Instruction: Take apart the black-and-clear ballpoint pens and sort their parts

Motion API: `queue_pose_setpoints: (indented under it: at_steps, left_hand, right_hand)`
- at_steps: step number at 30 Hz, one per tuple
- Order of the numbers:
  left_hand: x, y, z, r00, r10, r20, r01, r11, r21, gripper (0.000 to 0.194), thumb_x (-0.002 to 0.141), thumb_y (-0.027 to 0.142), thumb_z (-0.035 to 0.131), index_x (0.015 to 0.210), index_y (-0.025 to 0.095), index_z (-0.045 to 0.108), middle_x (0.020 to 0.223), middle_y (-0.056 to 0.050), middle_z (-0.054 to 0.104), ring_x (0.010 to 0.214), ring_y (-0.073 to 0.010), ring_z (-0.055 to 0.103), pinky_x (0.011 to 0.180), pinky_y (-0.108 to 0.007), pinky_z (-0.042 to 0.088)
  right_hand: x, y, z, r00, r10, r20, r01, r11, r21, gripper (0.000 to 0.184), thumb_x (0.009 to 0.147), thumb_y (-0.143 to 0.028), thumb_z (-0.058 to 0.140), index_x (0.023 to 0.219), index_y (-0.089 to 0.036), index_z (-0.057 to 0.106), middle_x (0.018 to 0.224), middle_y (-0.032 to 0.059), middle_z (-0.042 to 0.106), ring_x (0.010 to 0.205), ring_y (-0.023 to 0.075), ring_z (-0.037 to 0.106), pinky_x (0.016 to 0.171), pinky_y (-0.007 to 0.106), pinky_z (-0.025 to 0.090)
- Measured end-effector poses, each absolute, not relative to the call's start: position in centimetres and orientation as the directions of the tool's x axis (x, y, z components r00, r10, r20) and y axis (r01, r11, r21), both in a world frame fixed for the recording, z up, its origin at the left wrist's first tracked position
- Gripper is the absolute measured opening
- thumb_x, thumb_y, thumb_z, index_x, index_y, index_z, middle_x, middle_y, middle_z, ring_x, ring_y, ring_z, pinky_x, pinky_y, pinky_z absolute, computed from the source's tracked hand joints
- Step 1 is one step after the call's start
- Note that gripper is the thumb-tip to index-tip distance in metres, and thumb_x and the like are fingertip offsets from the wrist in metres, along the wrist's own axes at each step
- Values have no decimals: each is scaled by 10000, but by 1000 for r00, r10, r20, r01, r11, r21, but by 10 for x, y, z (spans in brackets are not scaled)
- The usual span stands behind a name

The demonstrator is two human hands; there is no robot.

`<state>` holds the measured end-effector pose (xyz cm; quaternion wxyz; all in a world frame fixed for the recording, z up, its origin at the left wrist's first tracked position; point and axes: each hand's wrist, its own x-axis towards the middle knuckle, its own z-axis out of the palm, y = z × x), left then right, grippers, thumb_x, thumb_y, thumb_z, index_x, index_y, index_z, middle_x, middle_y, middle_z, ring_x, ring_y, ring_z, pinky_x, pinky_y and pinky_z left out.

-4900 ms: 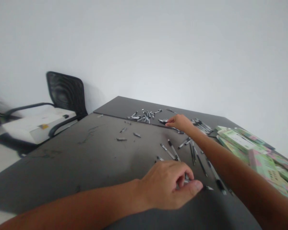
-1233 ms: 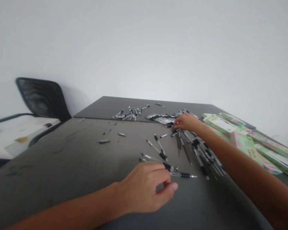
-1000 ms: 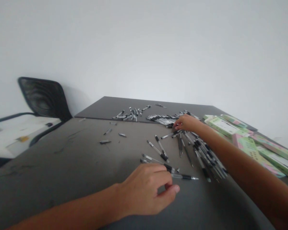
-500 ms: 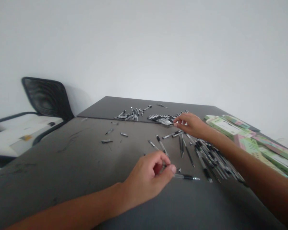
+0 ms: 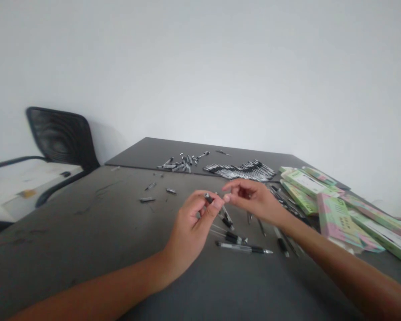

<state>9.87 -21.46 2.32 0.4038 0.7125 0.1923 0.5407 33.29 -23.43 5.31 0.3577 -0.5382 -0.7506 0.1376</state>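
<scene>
My left hand (image 5: 192,227) is raised above the dark table (image 5: 96,223), with thumb and fingers pinched on a small black and silver pen piece (image 5: 208,198). My right hand (image 5: 254,201) hovers just to its right, fingertips curled close to the left thumb; whether it holds anything I cannot make out. Below both hands lie several loose pens (image 5: 243,247). Farther back is a neat row of pens (image 5: 240,170) and a heap of small pen parts (image 5: 182,163).
Green and pink flat boxes (image 5: 334,209) are stacked along the table's right side. A few stray pen parts (image 5: 147,199) lie left of centre. A black mesh chair (image 5: 62,138) stands beyond the table's left edge, before a white wall.
My right hand has drawn back from the far row of pens to meet my left hand. My left hand has lifted off the table with a small pen piece.
</scene>
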Motion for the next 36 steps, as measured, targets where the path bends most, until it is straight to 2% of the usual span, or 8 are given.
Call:
queue_pose_setpoints:
  at_steps: [2, 3, 5, 7, 12, 21, 30, 36]
  left_hand:
    - [99, -215, 24, 355, 726, 589, -158, -574, 804, 256, 1116, 376, 600, 1017, 203, 761, 964, -21, 724, 887, -161, 643, 788, -264, 479]
    - [99, -216, 23, 369, 728, 579, -155, -566, 810, 261, 1115, 380, 602, 1012, 200, 760, 931, -16, 722, 858, -159, 634, 769, -265, 469]
    - [99, -217, 22, 396, 721, 568, -154, -558, 815, 269, 1111, 380, 612, 992, 192, 763, 902, -15, 720, 837, -162, 629, 763, -270, 459]
    - [99, -218, 21, 416, 710, 568, -153, -562, 813, 272, 1107, 376, 621, 978, 186, 767, 883, -16, 714, 839, -167, 629, 779, -276, 458]
    - [98, -219, 20, 439, 690, 575, -114, -592, 798, 324, 1109, 390, 617, 906, 185, 765, 836, -17, 694, 819, -173, 610, 782, -295, 439]
    - [100, -218, 16, 462, 679, 571, -128, -586, 800, 251, 1088, 350, 661, 919, 202, 775, 881, -13, 734, 856, -173, 620, 815, -295, 446]
    - [100, -219, 13, 500, 669, 550, -129, -570, 811, 247, 1078, 346, 675, 894, 214, 773, 878, -6, 739, 909, -181, 652, 842, -301, 458]
    - [100, -218, 13, 512, 656, 555, -120, -585, 802, 265, 1077, 369, 682, 896, 199, 774, 889, -14, 759, 915, -185, 664, 852, -314, 454]
  right_hand:
    - [374, -208, 54, -139, 917, 375, 928, 253, -273, 457, 1065, -593, 560, 1189, -228, 806, 894, 37, 743, 716, 169, 624, 652, 282, 490]
    - [393, -196, 53, -129, 919, 373, 958, 213, -193, 417, 1061, -543, 579, 1154, -225, 833, 936, 63, 759, 763, 185, 652, 710, 299, 505]
    - [426, -177, 49, -138, 927, 348, 979, 180, -91, 327, 1025, -426, 629, 1151, -232, 860, 918, 81, 749, 849, 220, 694, 812, 324, 517]
    - [446, -164, 43, -144, 939, 312, 988, 151, 2, 316, 1014, -356, 614, 1156, -245, 873, 917, 92, 746, 854, 233, 705, 830, 333, 518]
    - [464, -150, 30, -152, 963, 225, 979, 115, 170, 359, 1034, -326, 574, 1238, -248, 859, 1010, 111, 765, 950, 254, 729, 856, 331, 519]
    - [460, -141, 26, -171, 975, 143, 942, 119, 312, 400, 1081, -374, 523, 1305, -248, 830, 1015, 117, 783, 1003, 258, 724, 812, 317, 506]
    - [466, -134, 27, -228, 970, 85, 920, 186, 346, 311, 1055, -321, 576, 1133, -260, 871, 1002, 92, 820, 993, 253, 730, 868, 331, 513]
    - [461, -144, 30, -302, 948, 100, 897, 247, 365, 303, 1065, -287, 561, 1062, -213, 855, 1011, 118, 803, 1012, 283, 703, 858, 360, 502]
